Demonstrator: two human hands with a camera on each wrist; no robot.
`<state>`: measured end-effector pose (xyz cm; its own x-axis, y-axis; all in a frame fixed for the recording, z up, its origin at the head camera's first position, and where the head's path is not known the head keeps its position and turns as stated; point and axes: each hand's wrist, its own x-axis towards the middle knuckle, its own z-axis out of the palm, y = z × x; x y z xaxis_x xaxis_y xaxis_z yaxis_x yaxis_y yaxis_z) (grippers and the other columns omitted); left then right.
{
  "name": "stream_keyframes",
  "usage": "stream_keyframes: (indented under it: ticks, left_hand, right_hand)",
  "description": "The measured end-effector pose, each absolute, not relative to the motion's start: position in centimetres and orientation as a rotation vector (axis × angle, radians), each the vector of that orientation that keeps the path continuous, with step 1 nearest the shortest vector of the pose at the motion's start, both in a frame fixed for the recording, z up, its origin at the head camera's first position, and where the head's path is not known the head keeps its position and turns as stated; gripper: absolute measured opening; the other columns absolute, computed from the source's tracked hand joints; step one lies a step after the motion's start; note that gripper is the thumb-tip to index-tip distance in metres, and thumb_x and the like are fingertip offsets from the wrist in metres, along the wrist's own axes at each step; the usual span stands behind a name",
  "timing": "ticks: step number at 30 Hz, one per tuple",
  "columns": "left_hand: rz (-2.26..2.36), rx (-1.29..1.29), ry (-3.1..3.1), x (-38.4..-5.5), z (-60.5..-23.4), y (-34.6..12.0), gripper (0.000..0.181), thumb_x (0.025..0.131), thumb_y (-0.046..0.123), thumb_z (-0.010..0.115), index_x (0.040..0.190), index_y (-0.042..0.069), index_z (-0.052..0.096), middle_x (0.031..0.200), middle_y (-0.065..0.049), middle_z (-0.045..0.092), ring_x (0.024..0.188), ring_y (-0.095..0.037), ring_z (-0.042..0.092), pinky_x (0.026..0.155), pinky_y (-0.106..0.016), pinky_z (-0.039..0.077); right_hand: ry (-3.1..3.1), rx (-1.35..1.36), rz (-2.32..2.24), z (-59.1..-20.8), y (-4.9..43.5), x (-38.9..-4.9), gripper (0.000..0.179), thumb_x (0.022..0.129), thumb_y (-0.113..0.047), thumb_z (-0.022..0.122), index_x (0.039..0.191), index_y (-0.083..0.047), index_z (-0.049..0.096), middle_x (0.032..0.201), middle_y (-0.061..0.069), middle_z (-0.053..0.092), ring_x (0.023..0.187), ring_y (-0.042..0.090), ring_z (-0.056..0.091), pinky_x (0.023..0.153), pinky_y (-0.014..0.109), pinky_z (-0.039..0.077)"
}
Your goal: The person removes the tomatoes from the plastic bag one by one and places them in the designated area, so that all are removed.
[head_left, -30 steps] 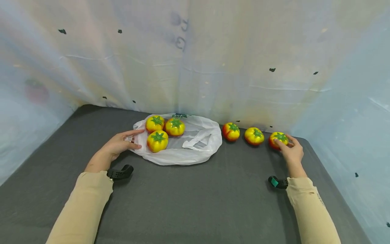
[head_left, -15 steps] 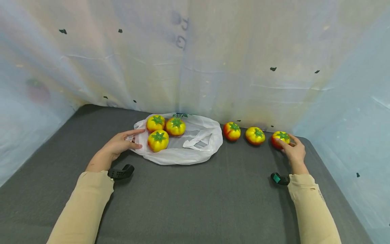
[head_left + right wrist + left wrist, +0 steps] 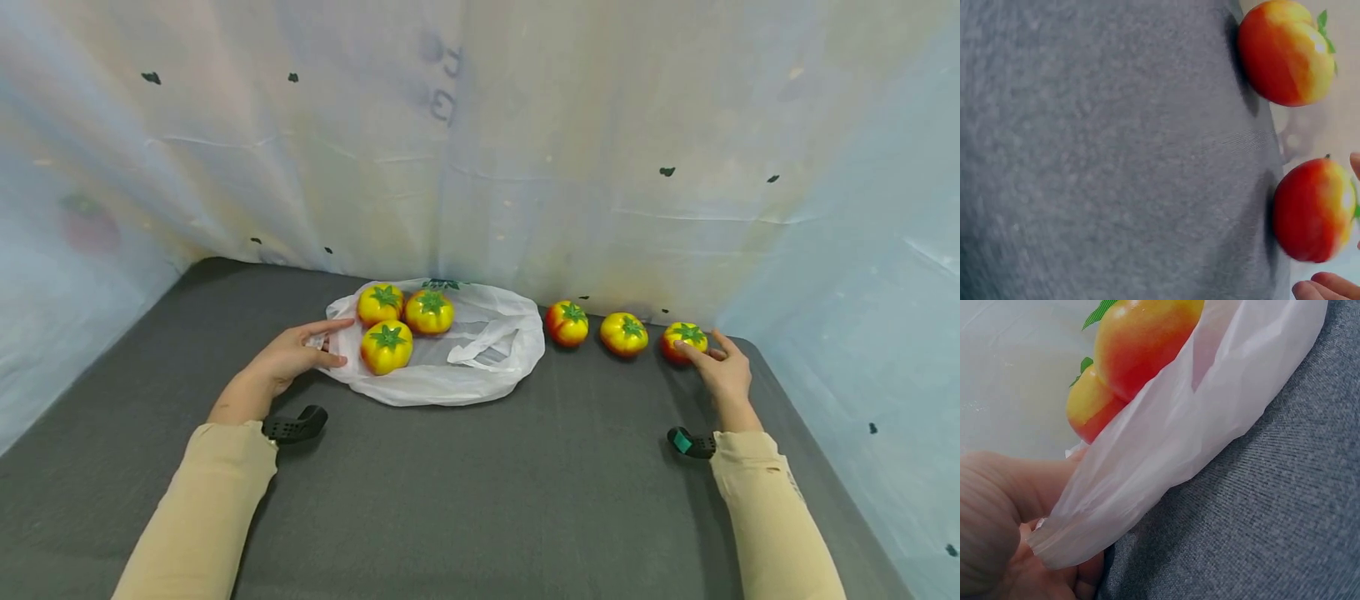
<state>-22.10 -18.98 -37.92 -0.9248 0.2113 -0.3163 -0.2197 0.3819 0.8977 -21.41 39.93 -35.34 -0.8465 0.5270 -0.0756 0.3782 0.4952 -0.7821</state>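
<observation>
In the head view, my left hand [image 3: 292, 354] grips the left edge of a white plastic bag [image 3: 435, 390]. The left wrist view shows the bag's gathered edge between thumb and fingers. Three yellow-red tomatoes [image 3: 387, 347] with green star-shaped leaves sit on the bag's left part. At the far right of the table, my right hand [image 3: 726, 377] is around another tomato [image 3: 684, 343], thumb in front and fingers spread behind. In the right wrist view, a gap shows between the fingertips [image 3: 1329, 289] and that tomato, which rests on the table.
Two more tomatoes, one beside the bag [image 3: 567, 324] and one in the middle [image 3: 624, 335], form a row with the right one along the back edge. The dark grey table [image 3: 480, 500] meets a pale plastic sheet [image 3: 525, 167] behind and at the sides.
My right hand has shifted slightly right relative to its tomato, and its fingers have loosened off it. The left hand, bag and other tomatoes stay where they were.
</observation>
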Motion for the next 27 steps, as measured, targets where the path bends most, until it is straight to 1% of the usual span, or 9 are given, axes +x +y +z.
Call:
stream_keyframes:
  ticks: [4, 13, 18, 27]
  left_hand:
    - [1.556, -0.018, 2.263, -22.1, -37.9, -19.0, 0.071, 0.087, 0.012, 0.068, 0.15, 0.014, 0.033, 0.159, -0.024, 0.0, 0.142, -0.045, 0.006, 0.112, -0.064, 0.013]
    - [1.553, -0.001, 2.253, -22.1, -37.9, -19.1, 0.073, 0.087, 0.012, 0.067, 0.15, 0.014, 0.031, 0.159, -0.024, -0.002, 0.142, -0.046, 0.004, 0.112, -0.064, 0.014]
    - [1.56, 0.005, 2.25, -22.2, -37.9, -19.2, 0.073, 0.088, 0.012, 0.067, 0.15, 0.014, 0.031, 0.159, -0.024, -0.002, 0.142, -0.046, 0.004, 0.112, -0.064, 0.014]
    - [1.556, 0.005, 2.249, -22.1, -37.8, -19.1, 0.072, 0.088, 0.012, 0.066, 0.151, 0.015, 0.03, 0.159, -0.024, -0.003, 0.142, -0.046, 0.004, 0.112, -0.065, 0.015]
  right_hand:
    - [-2.585, -0.769, 1.251, -34.8, 39.9, -21.1, 0.086, 0.086, -0.05, 0.061, 0.154, -0.019, 0.018, 0.154, 0.024, 0.026, 0.138, 0.043, 0.031, 0.11, 0.055, 0.031]
    - [-2.521, -0.743, 1.309, -33.5, 39.0, -20.2, 0.085, 0.087, -0.047, 0.064, 0.154, -0.021, 0.019, 0.157, 0.017, 0.022, 0.143, 0.035, 0.026, 0.111, 0.052, 0.031]
    - [-2.469, -0.707, 1.34, -32.9, 38.3, -19.8, 0.082, 0.086, -0.046, 0.066, 0.153, -0.024, 0.024, 0.157, 0.012, 0.025, 0.143, 0.03, 0.029, 0.112, 0.049, 0.031]
    - [-2.43, -0.594, 1.383, -32.0, 36.3, -19.4, 0.077, 0.085, -0.044, 0.069, 0.151, -0.026, 0.032, 0.154, 0.012, 0.033, 0.14, 0.028, 0.035, 0.111, 0.048, 0.033]
